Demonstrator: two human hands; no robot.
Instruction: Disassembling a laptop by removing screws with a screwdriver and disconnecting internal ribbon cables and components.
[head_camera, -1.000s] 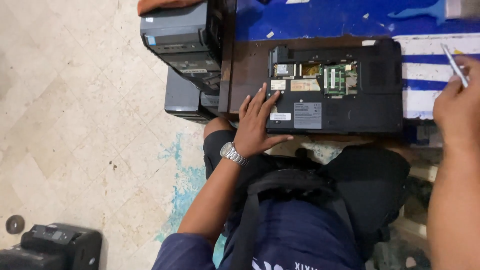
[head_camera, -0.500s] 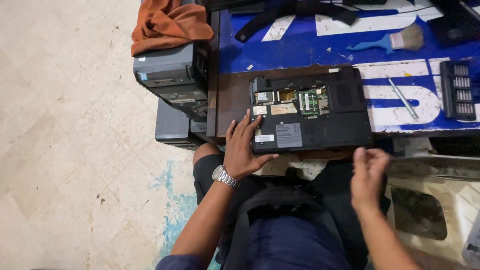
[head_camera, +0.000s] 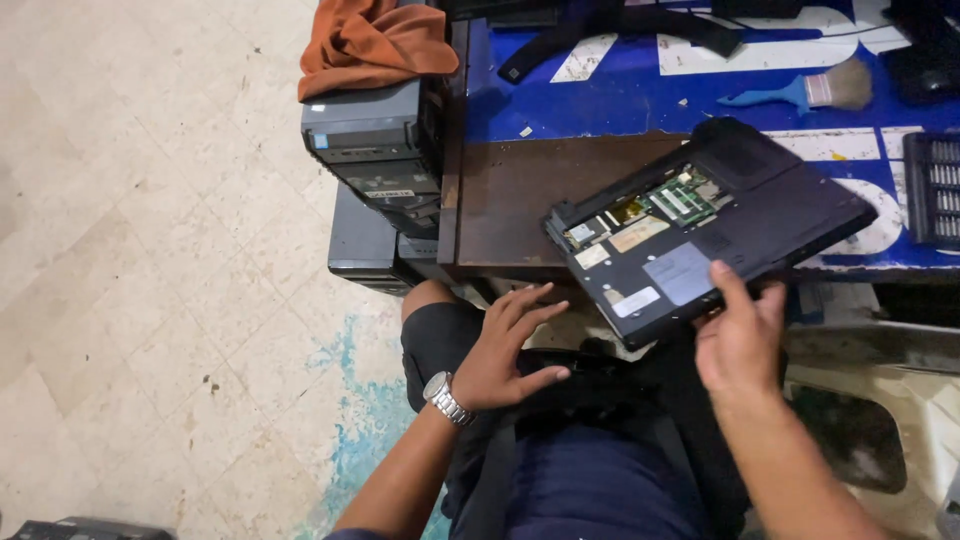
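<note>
One laptop (head_camera: 720, 225) overhanging table edge (head_camera: 500, 268), right hand (head_camera: 738, 340) gripping, left hand (head_camera: 505, 350) free

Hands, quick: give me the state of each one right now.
Left hand: open, fingers spread, holding nothing, just off the laptop's near corner.
Right hand: gripping the near edge of the upturned black laptop, thumb on its base.

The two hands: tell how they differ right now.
The right hand grips the near edge of the upturned black laptop; the left hand holds nothing, fingers spread above the lap. The left hand's wrist wears a metal watch; the right hand's wrist is bare. Both are bare-skinned.
</note>
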